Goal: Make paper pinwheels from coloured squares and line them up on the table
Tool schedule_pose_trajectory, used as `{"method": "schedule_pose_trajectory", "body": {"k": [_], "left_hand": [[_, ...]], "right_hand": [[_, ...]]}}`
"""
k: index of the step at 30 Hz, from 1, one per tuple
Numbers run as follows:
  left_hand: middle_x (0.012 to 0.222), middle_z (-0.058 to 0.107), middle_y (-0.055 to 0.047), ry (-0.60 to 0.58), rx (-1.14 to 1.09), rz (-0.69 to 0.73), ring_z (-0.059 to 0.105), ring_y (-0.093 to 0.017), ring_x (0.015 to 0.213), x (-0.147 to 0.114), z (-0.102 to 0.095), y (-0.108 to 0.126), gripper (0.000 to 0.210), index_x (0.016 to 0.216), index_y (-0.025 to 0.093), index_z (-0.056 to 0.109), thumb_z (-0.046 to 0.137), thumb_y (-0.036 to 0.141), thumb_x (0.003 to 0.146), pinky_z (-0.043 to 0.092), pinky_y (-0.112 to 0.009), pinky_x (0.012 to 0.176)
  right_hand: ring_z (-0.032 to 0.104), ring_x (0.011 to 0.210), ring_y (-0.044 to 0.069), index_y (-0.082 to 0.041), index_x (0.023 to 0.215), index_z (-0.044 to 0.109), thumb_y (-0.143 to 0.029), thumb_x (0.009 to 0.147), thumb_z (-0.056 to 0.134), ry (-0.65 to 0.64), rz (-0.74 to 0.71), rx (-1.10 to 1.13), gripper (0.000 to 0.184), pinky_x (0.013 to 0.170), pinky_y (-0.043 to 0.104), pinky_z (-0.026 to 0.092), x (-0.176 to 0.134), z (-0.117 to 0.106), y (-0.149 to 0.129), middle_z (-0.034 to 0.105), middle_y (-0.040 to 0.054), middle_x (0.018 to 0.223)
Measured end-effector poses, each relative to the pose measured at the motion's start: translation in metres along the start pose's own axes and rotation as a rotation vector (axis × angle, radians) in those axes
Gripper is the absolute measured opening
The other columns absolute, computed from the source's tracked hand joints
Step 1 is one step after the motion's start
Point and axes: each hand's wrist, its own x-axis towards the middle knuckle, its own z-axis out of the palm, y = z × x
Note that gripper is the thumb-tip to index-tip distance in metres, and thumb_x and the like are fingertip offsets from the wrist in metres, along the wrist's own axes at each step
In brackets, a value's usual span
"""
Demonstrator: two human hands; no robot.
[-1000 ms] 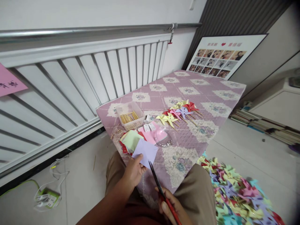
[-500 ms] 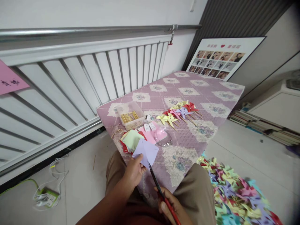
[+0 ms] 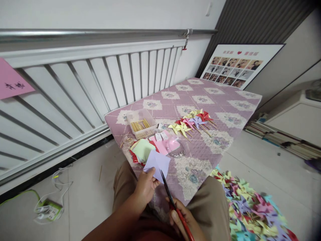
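Note:
Between thumb and fingers, my left hand [image 3: 147,184] pinches a purple paper square [image 3: 158,162] by its near corner. Slits run in from some of the square's corners. My right hand [image 3: 182,216] is closed round the red handles of black-bladed scissors [image 3: 168,190]. The blade tips lie at the paper's near right edge, close to my left fingers. Beyond the square sits a stack of green, yellow and red paper squares [image 3: 142,150]. Pink paper [image 3: 160,147] lies beside it, with small white labelled boxes [image 3: 162,136] on top.
A clear plastic box [image 3: 141,124] holds short gold sticks. Finished paper pinwheels [image 3: 194,121] on sticks lie on the flowered tablecloth [image 3: 208,100]. A large pile of pinwheels [image 3: 253,207] covers the floor at right. A power strip [image 3: 51,211] lies at left, below the radiator [image 3: 75,97].
The view has shifted slightly. The scissors and purple paper stay in my hands, and the blade tips remain at the paper's near edge with little visible movement.

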Motion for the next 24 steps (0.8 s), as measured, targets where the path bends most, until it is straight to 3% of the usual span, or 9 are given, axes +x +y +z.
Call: {"method": "schedule_pose_trajectory", "body": {"k": [17, 24], "left_hand": [[0.1, 0.07, -0.006, -0.017, -0.047, 0.009, 0.066, -0.019, 0.08, -0.0009, -0.0023, -0.0041, 0.032, 0.104, 0.024, 0.06, 0.066, 0.034, 0.074, 0.052, -0.028, 0.067], [0.099, 0.071, -0.006, -0.013, -0.039, -0.005, 0.066, -0.02, 0.08, -0.0017, -0.0022, -0.0038, 0.028, 0.101, 0.024, 0.061, 0.065, 0.033, 0.075, 0.051, -0.028, 0.066]], "right_hand": [[0.035, 0.05, 0.008, -0.021, 0.114, 0.057, -0.065, 0.076, 0.057, 0.007, 0.073, 0.084, 0.058, 0.047, 0.02, 0.028, 0.0016, 0.006, -0.0088, 0.042, -0.0055, 0.061], [0.033, 0.046, 0.008, -0.022, 0.116, 0.059, -0.063, 0.078, 0.057, 0.014, 0.043, 0.045, 0.056, 0.045, 0.02, 0.032, 0.0019, 0.0056, -0.0016, 0.04, -0.0066, 0.056]]}}
